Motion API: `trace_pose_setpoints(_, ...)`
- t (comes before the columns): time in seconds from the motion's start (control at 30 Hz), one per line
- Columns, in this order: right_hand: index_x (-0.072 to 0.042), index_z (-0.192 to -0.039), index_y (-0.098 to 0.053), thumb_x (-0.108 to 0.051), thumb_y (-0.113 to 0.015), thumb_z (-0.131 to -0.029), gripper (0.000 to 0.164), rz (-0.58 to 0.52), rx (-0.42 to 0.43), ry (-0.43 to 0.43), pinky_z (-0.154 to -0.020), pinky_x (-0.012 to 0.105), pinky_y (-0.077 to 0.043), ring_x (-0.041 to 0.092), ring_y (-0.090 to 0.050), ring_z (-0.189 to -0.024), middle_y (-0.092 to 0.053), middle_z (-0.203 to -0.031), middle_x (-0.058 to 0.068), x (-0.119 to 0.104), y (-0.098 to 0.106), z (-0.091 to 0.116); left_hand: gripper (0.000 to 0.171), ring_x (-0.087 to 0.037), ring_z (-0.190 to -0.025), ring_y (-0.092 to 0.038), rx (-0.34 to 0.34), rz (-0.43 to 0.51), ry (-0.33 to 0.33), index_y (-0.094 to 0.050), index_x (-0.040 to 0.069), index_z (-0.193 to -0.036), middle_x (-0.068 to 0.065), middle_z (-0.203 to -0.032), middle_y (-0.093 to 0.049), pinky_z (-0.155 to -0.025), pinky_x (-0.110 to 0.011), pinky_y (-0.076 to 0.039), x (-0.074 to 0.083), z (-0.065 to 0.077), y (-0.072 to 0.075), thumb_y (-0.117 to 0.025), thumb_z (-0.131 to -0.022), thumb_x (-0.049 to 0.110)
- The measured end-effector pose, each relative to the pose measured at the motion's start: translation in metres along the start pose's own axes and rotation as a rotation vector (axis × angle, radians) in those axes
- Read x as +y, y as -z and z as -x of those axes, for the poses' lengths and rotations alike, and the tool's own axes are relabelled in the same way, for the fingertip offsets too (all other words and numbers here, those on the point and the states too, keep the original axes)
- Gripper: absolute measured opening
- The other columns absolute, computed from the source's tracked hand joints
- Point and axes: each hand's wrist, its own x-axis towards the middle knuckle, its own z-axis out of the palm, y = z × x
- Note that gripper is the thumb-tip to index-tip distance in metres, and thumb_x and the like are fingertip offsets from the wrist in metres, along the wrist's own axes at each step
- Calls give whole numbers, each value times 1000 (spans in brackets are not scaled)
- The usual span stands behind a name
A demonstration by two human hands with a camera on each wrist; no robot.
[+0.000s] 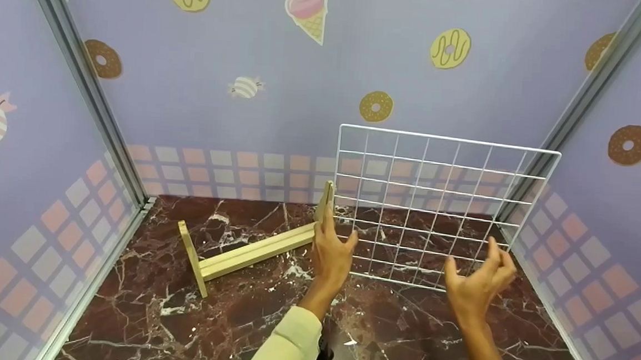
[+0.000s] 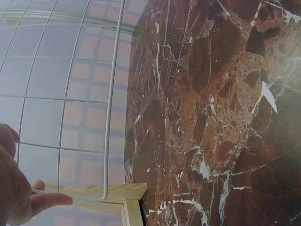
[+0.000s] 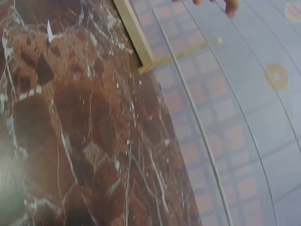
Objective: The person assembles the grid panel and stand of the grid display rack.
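Lilac panels [image 1: 327, 69] printed with sweets enclose a dark red marbled work surface [image 1: 134, 308]. At the right half of this surface, a white wire grid [image 1: 437, 212] stands close to upright, leaning slightly. Beside its left edge lies a pale wooden stand [image 1: 260, 252], a long bar joining two end pieces.

Left hand [image 1: 332, 256]: positioned where the grid's left edge meets the near end piece. Fingers are curled round the edge wire, with one finger extended upward and the thumb set apart. Right hand [image 1: 475, 284]: positioned at the grid's lower right; thumb and fingers are spread apart (whether the fingertips touch the wire cannot be told).

Handling: the grid should prove light and fairly stiff, with thin bars that may flex if loaded at mid-span. The coated-looking wire may be somewhat slippery. Take hold at the thicker perimeter wire, one hand per side edge, to limit twisting. The stand appears rigid and of modest weight; grasp it by the bar, since the end joints could work loose.
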Motion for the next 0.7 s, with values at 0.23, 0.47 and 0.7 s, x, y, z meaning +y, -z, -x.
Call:
trace_pose_setpoints(0.23, -2, -147, -44, -12, -84, -70, 88, -12, -78, 72, -110, 48, -29, 47, -34, -124, -38, -132, 34, -24, -16, 2, 86, -38, -100, -69, 9, -13, -10, -39, 15, -157, -20, -122, -64, -84, -48, -61, 2, 0, 0, -81, -84, 30)
trace_pose_setpoints(0.47, -5, -148, -45, -17, -87, -69, 90, 10, -136, 121, -102, 53, -31, 49, -39, -116, -38, -136, 33, -43, -34, 2, 85, -38, -100, -69, 22, -27, -21, -41, 17, -156, -18, -119, -64, -87, -49, -60, 1, 1, 1, -82, -83, 31)
trace_pose_setpoints(0.7, -6, -150, -42, -16, -86, -71, 91, 29, -177, 90, -104, 59, -33, 49, -39, -122, -36, -140, 34, -52, -40, 1, 85, -37, -102, -69, 20, 3, -25, -41, 17, -156, -18, -119, -64, -88, -48, -60, 2, 1, 3, -82, -82, 30)
